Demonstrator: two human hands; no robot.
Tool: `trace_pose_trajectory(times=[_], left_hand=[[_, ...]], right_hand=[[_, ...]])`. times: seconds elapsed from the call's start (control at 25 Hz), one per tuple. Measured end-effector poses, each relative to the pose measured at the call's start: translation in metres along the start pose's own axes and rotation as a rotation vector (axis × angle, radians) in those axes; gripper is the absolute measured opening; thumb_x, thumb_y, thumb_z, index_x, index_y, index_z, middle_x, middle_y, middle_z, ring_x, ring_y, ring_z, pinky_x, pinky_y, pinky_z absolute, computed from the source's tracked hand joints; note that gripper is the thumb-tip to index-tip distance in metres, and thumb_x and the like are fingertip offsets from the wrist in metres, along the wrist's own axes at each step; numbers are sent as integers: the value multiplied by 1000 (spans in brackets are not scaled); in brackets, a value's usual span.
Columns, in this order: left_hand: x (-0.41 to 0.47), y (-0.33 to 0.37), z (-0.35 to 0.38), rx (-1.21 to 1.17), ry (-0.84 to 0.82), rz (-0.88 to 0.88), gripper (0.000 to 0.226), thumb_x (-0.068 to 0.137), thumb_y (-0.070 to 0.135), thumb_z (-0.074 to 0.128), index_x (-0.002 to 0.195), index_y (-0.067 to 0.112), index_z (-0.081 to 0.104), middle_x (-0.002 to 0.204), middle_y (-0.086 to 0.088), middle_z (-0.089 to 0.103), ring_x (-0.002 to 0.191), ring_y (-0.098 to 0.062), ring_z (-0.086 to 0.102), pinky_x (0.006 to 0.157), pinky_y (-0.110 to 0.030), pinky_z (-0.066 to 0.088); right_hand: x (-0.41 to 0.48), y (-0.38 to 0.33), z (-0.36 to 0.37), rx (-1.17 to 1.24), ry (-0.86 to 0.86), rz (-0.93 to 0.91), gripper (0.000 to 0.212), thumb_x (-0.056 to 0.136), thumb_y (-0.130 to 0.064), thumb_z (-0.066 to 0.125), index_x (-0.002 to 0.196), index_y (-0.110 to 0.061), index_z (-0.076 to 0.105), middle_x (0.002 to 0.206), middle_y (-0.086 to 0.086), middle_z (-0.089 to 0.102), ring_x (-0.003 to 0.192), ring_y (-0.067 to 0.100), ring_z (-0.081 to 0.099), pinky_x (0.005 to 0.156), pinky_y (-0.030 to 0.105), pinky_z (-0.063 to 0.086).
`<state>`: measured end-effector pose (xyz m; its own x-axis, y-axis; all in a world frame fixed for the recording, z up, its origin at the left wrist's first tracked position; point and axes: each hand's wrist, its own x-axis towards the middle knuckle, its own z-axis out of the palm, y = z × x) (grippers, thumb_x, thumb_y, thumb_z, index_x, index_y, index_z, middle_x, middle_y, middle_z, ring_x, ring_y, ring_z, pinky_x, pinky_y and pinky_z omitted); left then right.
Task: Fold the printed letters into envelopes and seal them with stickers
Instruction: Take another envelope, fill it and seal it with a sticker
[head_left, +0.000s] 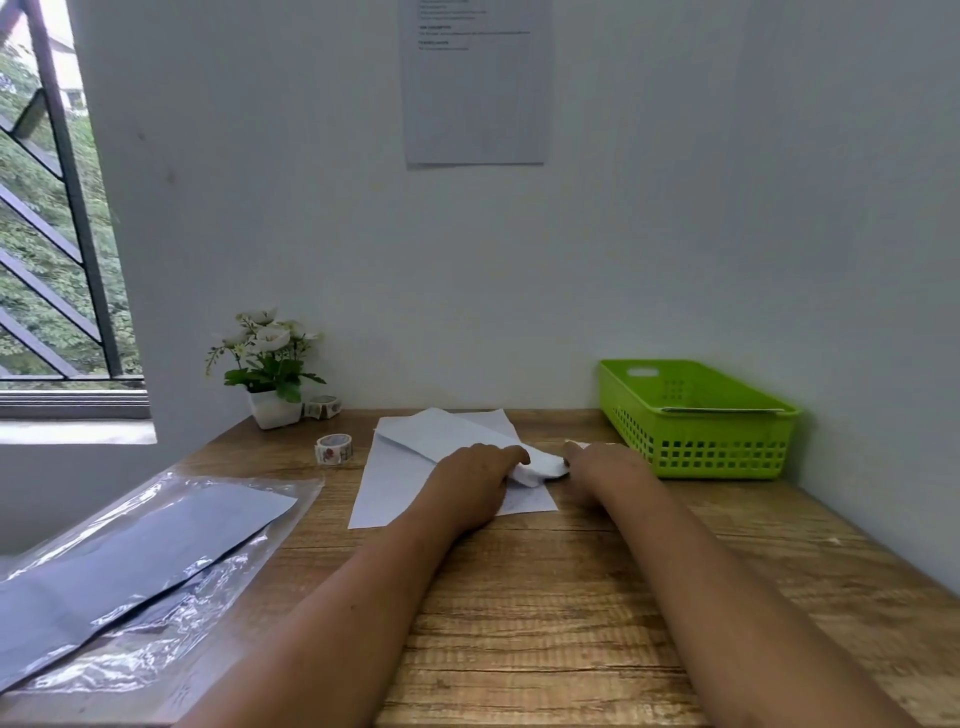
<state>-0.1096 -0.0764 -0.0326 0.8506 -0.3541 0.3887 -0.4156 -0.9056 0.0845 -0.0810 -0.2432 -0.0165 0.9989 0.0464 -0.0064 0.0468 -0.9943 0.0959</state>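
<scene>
A white printed letter (400, 483) lies flat on the wooden desk (571, 597), with a second white sheet (441, 428) lying askew on top of it. My left hand (470, 486) presses down on the paper and pinches its curled right corner. My right hand (605, 467) grips the same curled corner from the right side. A roll of patterned stickers (335, 448) stands just left of the sheets. A second sticker roll (322, 406) sits by the plant pot.
A green plastic basket (696, 415) stands at the back right, against the wall. A small white pot of flowers (272, 364) is at the back left. A clear plastic sleeve with grey envelopes (135, 561) lies at the left. A printed sheet (475, 83) hangs on the wall.
</scene>
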Motion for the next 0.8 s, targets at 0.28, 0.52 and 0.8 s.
trace_pose_trajectory(times=[0.28, 0.52, 0.8], left_hand=[[2, -6, -13, 44, 488, -90, 24, 95, 21, 42, 107, 22, 63, 95, 1, 69, 89, -18, 57, 73, -31, 45], [-1, -21, -25, -374, 731, -301, 21, 94, 7, 42, 103, 14, 60, 93, -1, 61, 81, -15, 52, 62, -21, 35], [-5, -19, -51, -553, 926, -201, 21, 98, 26, 45, 82, 13, 42, 73, -3, 47, 64, -11, 47, 55, -16, 36]], right_hand=[[-14, 15, -32, 192, 438, 31, 33, 92, 0, 35, 116, 0, 58, 122, 20, 59, 112, 33, 58, 85, 35, 47], [-24, 19, -42, 255, 630, 48, 24, 88, 0, 43, 106, -12, 55, 103, 11, 62, 83, 27, 55, 61, 29, 34], [-24, 16, -58, 1422, 812, -109, 47, 83, 2, 34, 121, -26, 42, 65, 4, 43, 55, 18, 40, 49, 27, 27]])
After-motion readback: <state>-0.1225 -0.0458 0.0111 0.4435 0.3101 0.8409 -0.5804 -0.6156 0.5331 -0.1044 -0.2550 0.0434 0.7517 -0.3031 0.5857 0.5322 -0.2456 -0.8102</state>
